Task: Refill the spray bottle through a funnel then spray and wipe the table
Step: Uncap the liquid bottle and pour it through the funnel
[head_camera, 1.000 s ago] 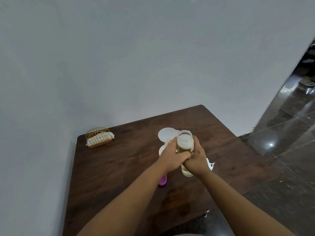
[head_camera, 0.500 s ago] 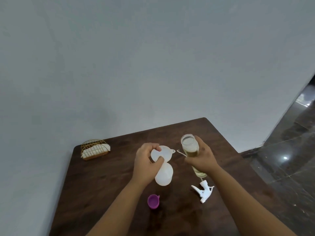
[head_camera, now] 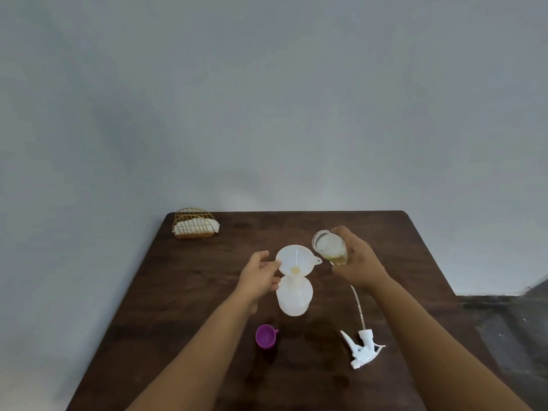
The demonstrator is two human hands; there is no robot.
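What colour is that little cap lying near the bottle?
Purple; the small cap shows clearly in the head view, on the dark wooden table.

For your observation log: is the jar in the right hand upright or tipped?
Tipped. The jar leans, open mouth toward the funnel, in the right hand; no liquid visibly pours.
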